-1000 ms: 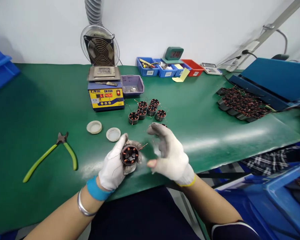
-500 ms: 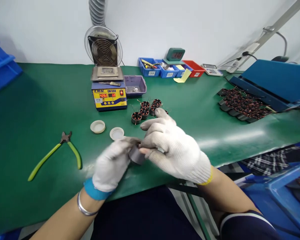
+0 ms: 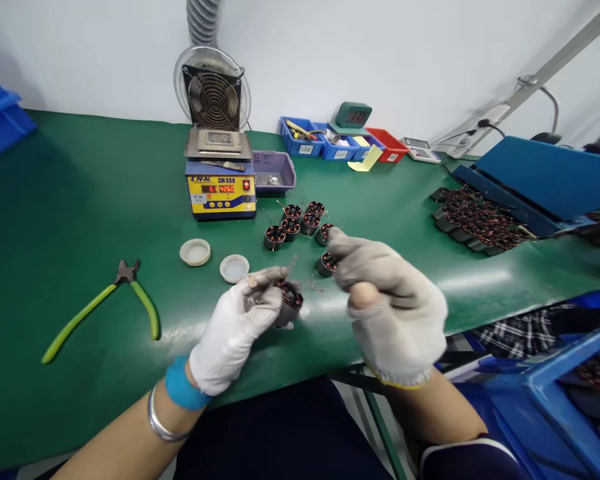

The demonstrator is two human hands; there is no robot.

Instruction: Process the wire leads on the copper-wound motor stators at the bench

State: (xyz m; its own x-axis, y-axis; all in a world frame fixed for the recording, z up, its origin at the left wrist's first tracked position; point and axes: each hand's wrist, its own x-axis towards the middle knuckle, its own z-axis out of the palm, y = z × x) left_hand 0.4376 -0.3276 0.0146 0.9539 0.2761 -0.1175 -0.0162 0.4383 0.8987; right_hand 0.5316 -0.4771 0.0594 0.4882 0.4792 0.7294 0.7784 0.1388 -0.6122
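My left hand (image 3: 237, 327), in a white glove, holds a dark round coil part (image 3: 290, 303) with copper windings just above the green table. To its right, my right hand (image 3: 393, 300), also gloved, is raised with curled fingers; whether it pinches anything is too blurred to tell. One coil part (image 3: 327, 264) stands beside its fingertips, and several others (image 3: 291, 229) are grouped behind. Two small white round dishes (image 3: 195, 253) (image 3: 235, 268) lie left of the held part. Green-handled cutters (image 3: 127, 273) rest open farther left.
A yellow and blue solder pot unit (image 3: 222, 193) stands at the back beside a purple tray (image 3: 275, 172). Blue bins (image 3: 303, 138), a red bin (image 3: 389, 145) and a clock (image 3: 354, 115) line the wall. More coils (image 3: 475, 217) lie right, near a blue box (image 3: 540, 177).
My right hand has pulled away from the held part toward the right and its fingers have curled in. The coil in my left hand now shows its windings.
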